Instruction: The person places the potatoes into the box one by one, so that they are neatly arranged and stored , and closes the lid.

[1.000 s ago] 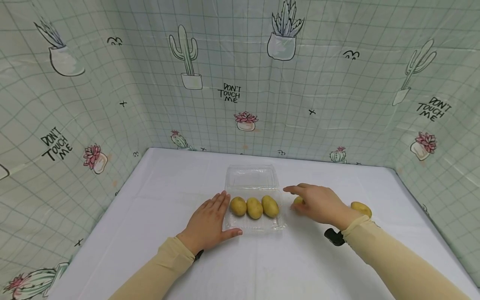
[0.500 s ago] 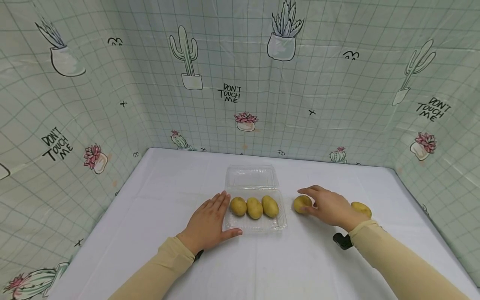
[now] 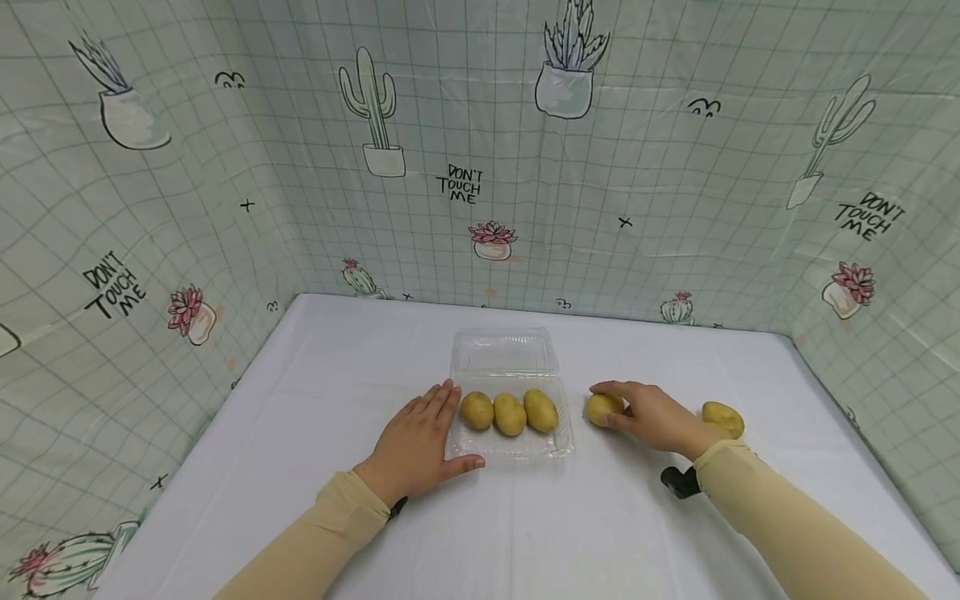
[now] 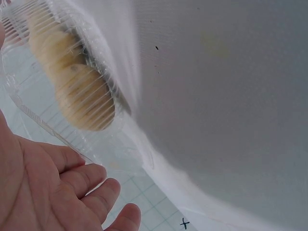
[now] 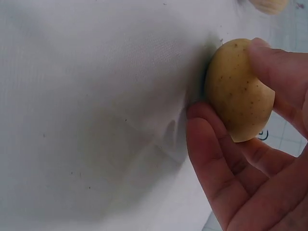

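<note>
Three yellow potatoes (image 3: 509, 414) sit in a row inside a clear plastic clamshell box (image 3: 510, 450), its lid (image 3: 504, 352) folded back flat on the far side. My left hand (image 3: 415, 442) lies along the box's left edge with straight fingers, thumb stretched toward the near left corner. Through the ribbed clear wall, the left wrist view shows the potatoes (image 4: 86, 98) above the fingers of that hand (image 4: 62, 185). To the right of the box, my right hand (image 3: 656, 417) grips another potato (image 5: 238, 91) between thumb and fingers, low at the white cloth.
One more potato (image 3: 723, 418) lies on the white tablecloth (image 3: 570, 533), just beyond my right wrist. A cloth backdrop (image 3: 525, 150) with a grid and cactus prints rises behind the table and along both sides.
My right hand first drew back to the right, uncovering the potato beside the box; its fingers have since lowered and closed round it. My left hand and the box have stayed in place.
</note>
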The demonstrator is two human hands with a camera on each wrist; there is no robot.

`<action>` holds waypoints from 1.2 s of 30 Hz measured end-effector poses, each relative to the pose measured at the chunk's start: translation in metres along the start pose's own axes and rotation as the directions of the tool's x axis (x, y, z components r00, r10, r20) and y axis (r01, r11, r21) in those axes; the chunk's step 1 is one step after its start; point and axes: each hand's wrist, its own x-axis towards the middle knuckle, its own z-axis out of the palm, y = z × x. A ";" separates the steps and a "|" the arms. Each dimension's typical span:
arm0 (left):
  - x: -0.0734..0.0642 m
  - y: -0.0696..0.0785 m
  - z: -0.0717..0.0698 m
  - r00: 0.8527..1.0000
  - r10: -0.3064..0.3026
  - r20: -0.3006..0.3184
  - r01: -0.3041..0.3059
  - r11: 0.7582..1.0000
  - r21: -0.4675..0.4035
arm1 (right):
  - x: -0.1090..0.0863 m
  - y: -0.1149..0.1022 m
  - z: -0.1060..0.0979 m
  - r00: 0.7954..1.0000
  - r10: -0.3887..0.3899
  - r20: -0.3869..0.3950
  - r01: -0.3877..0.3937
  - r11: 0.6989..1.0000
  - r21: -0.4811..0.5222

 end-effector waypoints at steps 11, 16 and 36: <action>0.000 0.001 0.001 1.000 -0.001 0.009 0.001 1.000 -0.001 | -0.003 0.003 0.005 0.999 0.021 0.026 -0.024 0.994 0.106; 0.001 0.001 0.002 1.000 -0.004 0.018 0.004 1.000 0.008 | -0.003 0.005 0.007 0.999 0.026 0.023 -0.029 0.992 0.122; 0.002 0.001 0.001 0.999 -0.019 0.029 0.019 1.000 0.001 | -0.005 0.008 0.010 1.000 -0.003 -0.014 0.005 0.992 0.127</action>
